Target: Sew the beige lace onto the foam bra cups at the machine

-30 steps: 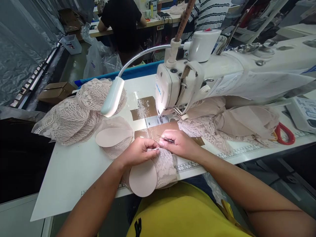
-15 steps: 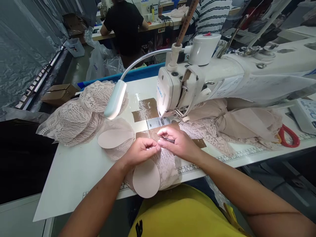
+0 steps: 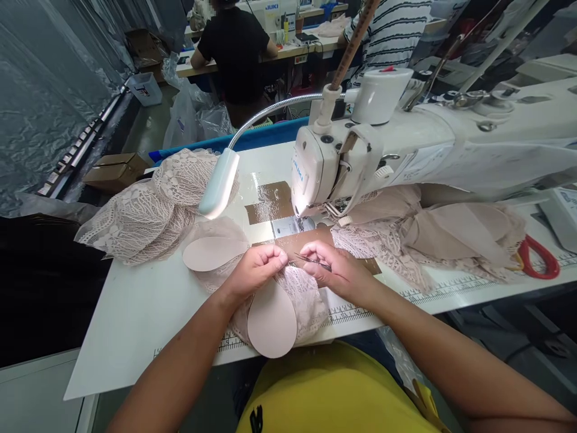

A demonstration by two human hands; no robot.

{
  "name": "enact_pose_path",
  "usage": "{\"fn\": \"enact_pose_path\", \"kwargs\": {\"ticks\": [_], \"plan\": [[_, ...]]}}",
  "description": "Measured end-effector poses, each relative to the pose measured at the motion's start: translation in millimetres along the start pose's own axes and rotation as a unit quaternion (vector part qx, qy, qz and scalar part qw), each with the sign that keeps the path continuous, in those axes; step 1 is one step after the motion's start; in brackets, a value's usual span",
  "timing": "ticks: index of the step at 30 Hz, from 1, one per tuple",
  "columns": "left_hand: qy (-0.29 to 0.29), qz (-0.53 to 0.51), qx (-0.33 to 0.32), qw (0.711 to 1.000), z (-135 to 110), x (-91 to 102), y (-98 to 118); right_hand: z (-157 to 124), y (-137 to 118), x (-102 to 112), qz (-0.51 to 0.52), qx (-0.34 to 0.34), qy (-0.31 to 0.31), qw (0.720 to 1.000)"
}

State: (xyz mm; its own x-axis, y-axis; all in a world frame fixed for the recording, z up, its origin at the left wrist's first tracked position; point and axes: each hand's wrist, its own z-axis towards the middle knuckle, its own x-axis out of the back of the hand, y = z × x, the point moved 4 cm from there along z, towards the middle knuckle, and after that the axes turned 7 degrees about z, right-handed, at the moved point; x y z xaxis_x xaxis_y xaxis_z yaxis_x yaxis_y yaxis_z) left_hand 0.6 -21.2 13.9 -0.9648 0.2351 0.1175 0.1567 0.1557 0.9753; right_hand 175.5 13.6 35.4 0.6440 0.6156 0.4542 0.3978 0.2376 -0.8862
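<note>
My left hand (image 3: 255, 270) is closed, pinching the top edge of a beige lace piece (image 3: 301, 297) that lies at the table's front edge with a smooth oval cup (image 3: 271, 319) attached. My right hand (image 3: 336, 269) is closed around thin metal tweezers (image 3: 310, 260), whose tips point left toward my left fingers. Both hands sit just in front of the needle plate (image 3: 291, 227) of the white sewing machine (image 3: 406, 150).
A heap of lace pieces (image 3: 144, 213) and another cup (image 3: 211, 252) lie at the left under the gooseneck lamp (image 3: 219, 183). More beige fabric (image 3: 433, 231) is piled under the machine arm, with red-handled scissors (image 3: 538, 258) at the right. Two people work at tables behind.
My right hand with the tweezers has pulled slightly away to the right of my left hand. The view has shifted a little, so everything sits further right in the picture.
</note>
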Motion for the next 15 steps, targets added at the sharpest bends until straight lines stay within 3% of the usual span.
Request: {"fn": "enact_pose_path", "kwargs": {"ticks": [4, 9, 15], "plan": [[-0.01, -0.011, 0.002, 1.0, 0, -0.5, 0, -2, -2, 10, -0.033, 0.002, -0.022, 0.999], [-0.024, 0.001, -0.008, 1.0, 1, -2.3, 4, 2, 0, 9, 0.074, -0.059, -0.085, 0.992], [-0.028, 0.023, -0.01, 0.999, 1, -1.7, 3, 10, 3, 0, 0.116, -0.055, -0.117, 0.985]]}}
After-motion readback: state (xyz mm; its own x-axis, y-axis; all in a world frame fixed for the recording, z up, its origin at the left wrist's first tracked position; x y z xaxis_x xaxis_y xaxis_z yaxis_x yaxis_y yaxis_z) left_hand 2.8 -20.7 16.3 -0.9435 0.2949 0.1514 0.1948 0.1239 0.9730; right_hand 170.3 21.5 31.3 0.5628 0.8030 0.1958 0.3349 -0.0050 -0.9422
